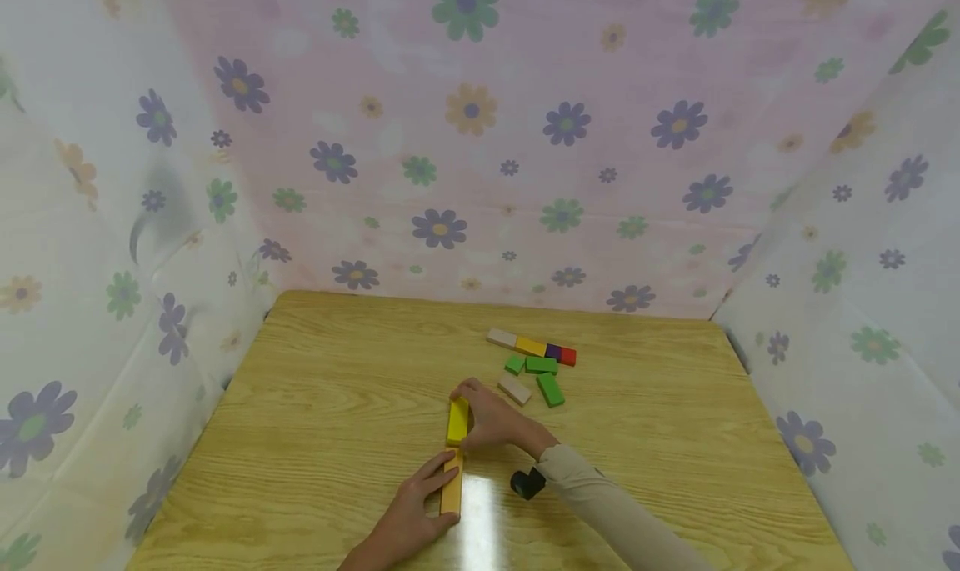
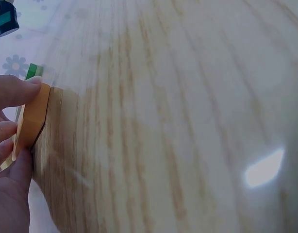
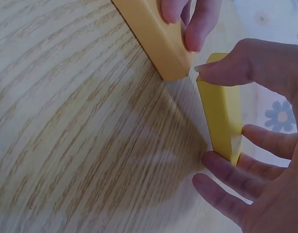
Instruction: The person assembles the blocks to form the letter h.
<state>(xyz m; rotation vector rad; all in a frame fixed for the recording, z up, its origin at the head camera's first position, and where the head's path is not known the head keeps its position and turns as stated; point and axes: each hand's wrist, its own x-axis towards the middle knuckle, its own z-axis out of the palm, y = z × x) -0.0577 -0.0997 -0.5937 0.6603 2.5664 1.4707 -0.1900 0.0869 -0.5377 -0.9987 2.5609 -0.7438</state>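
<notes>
My left hand (image 1: 408, 508) holds an orange block (image 1: 452, 486) lengthwise on the table, thumb at its near end and fingertips at its far end. In the left wrist view the fingers partly cover this orange block (image 2: 35, 114). My right hand (image 1: 497, 423) pinches a yellow block (image 1: 457, 422) by its two ends, just beyond the orange one. The two blocks stand nearly in line; the right wrist view shows a small gap between the orange block (image 3: 161, 41) and the yellow block (image 3: 217, 114).
Beyond the right hand, a beige block (image 1: 502, 338), a yellow-orange block (image 1: 531, 347), a purple block (image 1: 553, 352) and a red block (image 1: 568, 357) form a row. Nearer lie green blocks (image 1: 551, 390) and another beige block (image 1: 515, 388). Flowered sheets (image 1: 510, 187) enclose the wooden table (image 1: 330, 404).
</notes>
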